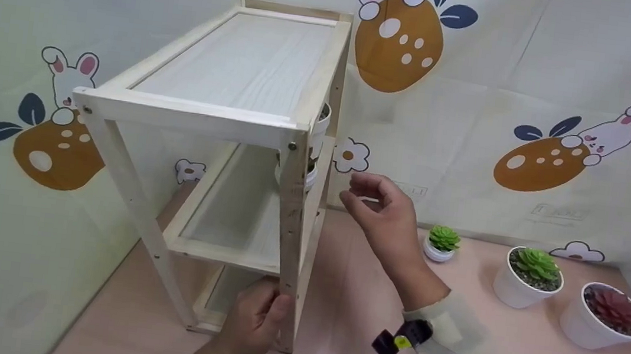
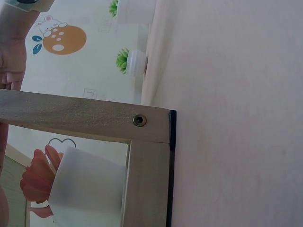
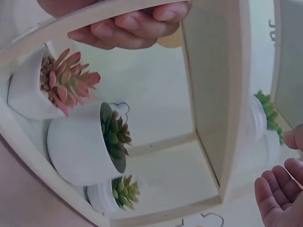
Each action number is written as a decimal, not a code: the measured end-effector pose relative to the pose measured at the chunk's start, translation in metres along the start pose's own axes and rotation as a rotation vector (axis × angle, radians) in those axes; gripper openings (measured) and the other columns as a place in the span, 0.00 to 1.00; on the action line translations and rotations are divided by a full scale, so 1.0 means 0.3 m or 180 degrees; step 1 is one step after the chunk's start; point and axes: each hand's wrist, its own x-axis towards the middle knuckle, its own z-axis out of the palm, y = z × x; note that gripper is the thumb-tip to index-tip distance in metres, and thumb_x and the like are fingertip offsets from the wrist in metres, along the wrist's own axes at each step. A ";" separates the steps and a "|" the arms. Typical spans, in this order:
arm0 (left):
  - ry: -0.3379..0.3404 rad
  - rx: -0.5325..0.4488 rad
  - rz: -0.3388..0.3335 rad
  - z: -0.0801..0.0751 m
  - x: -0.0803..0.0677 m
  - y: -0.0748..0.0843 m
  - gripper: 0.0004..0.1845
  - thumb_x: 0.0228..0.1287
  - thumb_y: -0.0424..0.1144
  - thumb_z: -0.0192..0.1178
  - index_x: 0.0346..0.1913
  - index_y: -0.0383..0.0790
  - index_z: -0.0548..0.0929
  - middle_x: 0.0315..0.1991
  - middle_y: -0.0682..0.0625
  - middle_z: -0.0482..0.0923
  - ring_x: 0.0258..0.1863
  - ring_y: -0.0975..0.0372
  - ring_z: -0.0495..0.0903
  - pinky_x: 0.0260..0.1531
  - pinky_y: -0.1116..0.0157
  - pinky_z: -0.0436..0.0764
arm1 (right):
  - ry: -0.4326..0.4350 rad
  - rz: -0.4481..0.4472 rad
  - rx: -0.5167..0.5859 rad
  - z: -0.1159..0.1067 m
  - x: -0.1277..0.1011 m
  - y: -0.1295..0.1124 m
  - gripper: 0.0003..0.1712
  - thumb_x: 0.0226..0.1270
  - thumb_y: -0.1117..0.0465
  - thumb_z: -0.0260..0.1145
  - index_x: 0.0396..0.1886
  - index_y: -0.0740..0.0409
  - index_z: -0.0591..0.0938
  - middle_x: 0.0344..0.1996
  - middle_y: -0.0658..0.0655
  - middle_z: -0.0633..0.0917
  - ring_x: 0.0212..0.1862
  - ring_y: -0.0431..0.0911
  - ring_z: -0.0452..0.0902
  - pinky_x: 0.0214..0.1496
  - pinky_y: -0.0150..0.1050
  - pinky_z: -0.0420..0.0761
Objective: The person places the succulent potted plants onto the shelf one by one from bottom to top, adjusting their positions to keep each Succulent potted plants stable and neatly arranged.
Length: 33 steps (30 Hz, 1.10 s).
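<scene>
A three-tier wooden shelf rack stands upright on the pink surface. My left hand grips its near right post low down; the curled fingers show in the right wrist view. My right hand hovers to the right of the rack, fingers loosely bent and holding nothing. Nearest to it on the middle tier are white potted succulents, partly hidden by the post. On the bottom tier the right wrist view shows a pink succulent, a dark green succulent and a small green succulent, all in white pots.
On the pink surface at the right stand a small green succulent, a larger green succulent and a dark red succulent in white pots. Cloth walls with rabbit prints rise behind and at the sides.
</scene>
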 end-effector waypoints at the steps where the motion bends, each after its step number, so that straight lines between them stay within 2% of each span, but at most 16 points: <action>1: 0.0000 0.0001 -0.0006 0.000 0.000 0.000 0.03 0.72 0.27 0.56 0.41 0.36 0.79 0.32 0.50 0.82 0.31 0.72 0.75 0.29 0.74 0.79 | 0.0023 0.0030 -0.0002 -0.012 -0.004 0.003 0.18 0.68 0.62 0.73 0.57 0.57 0.84 0.52 0.56 0.86 0.55 0.46 0.83 0.54 0.33 0.84; 9: 0.0000 -0.0009 -0.0054 0.001 0.004 0.006 0.04 0.73 0.28 0.56 0.39 0.37 0.79 0.30 0.51 0.80 0.30 0.72 0.74 0.28 0.74 0.78 | 0.0169 0.0207 -0.0036 -0.112 -0.035 0.034 0.20 0.69 0.61 0.73 0.58 0.58 0.82 0.53 0.57 0.85 0.55 0.45 0.82 0.55 0.31 0.84; 16: -0.0014 -0.0033 -0.0087 0.003 0.002 0.007 0.06 0.74 0.28 0.55 0.37 0.39 0.77 0.28 0.52 0.77 0.28 0.73 0.72 0.26 0.75 0.75 | 0.0274 0.0409 -0.0148 -0.189 -0.079 0.100 0.22 0.70 0.58 0.73 0.59 0.58 0.81 0.55 0.57 0.84 0.56 0.44 0.82 0.57 0.30 0.82; 23: -0.0014 -0.0097 0.0086 0.008 0.004 -0.001 0.05 0.76 0.29 0.54 0.40 0.38 0.77 0.29 0.51 0.78 0.28 0.69 0.74 0.28 0.74 0.76 | 0.0507 0.0629 -0.0268 -0.282 -0.138 0.195 0.24 0.70 0.57 0.73 0.62 0.59 0.80 0.56 0.57 0.83 0.55 0.39 0.82 0.56 0.27 0.81; 33: 0.0009 -0.0112 0.0021 0.005 0.004 0.002 0.06 0.75 0.28 0.54 0.38 0.38 0.77 0.29 0.51 0.79 0.28 0.69 0.74 0.28 0.74 0.76 | 0.0891 0.0928 -0.0325 -0.445 -0.195 0.296 0.25 0.73 0.56 0.71 0.64 0.62 0.77 0.49 0.42 0.84 0.54 0.33 0.80 0.54 0.24 0.80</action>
